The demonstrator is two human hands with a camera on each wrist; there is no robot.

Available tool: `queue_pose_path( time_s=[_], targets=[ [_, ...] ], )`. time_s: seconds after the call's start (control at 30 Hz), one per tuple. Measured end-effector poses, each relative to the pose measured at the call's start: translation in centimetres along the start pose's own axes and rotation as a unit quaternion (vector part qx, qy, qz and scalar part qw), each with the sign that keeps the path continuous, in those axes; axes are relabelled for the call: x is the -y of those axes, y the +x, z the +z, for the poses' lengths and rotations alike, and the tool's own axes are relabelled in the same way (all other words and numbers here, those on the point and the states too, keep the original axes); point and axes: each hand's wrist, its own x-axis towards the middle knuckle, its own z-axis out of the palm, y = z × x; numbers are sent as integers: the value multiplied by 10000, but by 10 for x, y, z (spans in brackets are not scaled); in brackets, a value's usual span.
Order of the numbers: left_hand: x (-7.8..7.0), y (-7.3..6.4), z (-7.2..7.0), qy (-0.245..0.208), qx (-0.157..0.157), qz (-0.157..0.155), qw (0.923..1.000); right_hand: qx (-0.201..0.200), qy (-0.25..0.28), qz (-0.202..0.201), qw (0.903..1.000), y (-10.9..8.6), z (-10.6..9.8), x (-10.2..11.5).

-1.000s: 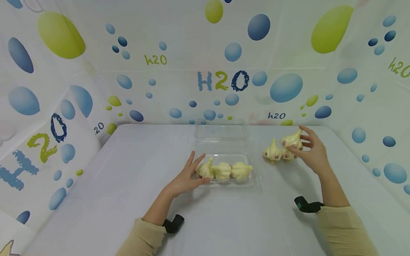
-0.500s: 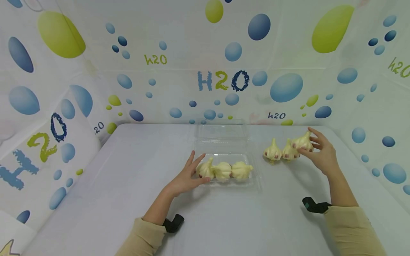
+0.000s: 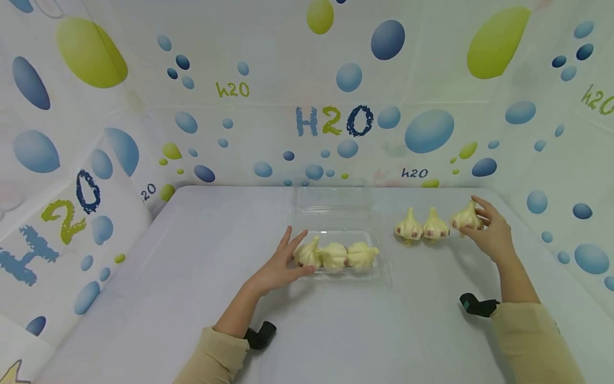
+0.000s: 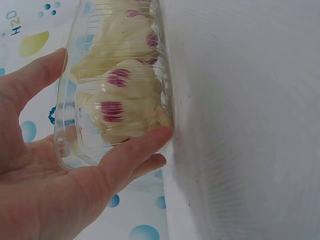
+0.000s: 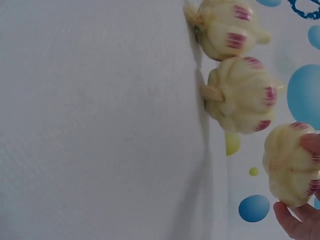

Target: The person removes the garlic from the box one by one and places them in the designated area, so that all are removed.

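Observation:
My left hand (image 3: 278, 269) holds the left end of a clear plastic container (image 3: 342, 232), thumb toward its front and fingers toward the back. Three garlic bulbs (image 3: 334, 256) lie in a row inside; in the left wrist view the ribbed wall (image 4: 70, 120) covers purple-streaked bulbs (image 4: 125, 95). At the right, my right hand (image 3: 494, 234) grips another garlic bulb (image 3: 465, 217) by its side, neck up. The right wrist view shows this bulb (image 5: 287, 165) between thumb and fingers, a little off the table. Two more bulbs (image 3: 409, 228) (image 3: 435, 228) stand upright to its left.
The container's hinged lid (image 3: 331, 198) stands raised at the back, near the far edge of the white table (image 3: 192, 320). Behind and beside the table hangs a white sheet (image 3: 268, 48) with blue and green spots. Each wrist carries a black camera (image 3: 261, 335).
My right hand has carried its garlic bulb to the right and lower, away from the two standing bulbs, so a gap now shows between them. The left hand and container have stayed put.

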Motion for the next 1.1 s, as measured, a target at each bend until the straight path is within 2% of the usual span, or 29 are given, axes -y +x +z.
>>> queue_pose_path(
  time_s=[0.3, 0.77, 1.1],
  targets=[
    [2, 0, 0, -52, 34, -34, 10000, 450, -132, 260, 9986, 11, 4, -15],
    [1, 1, 0, 32, 30, -7, 10000, 956, -385, 363, 9940, 19, 10, -22],
    [1, 0, 0, -6, 41, -11, 10000, 1175, -631, 199, 9909, 22, 9, -21]
  ],
)
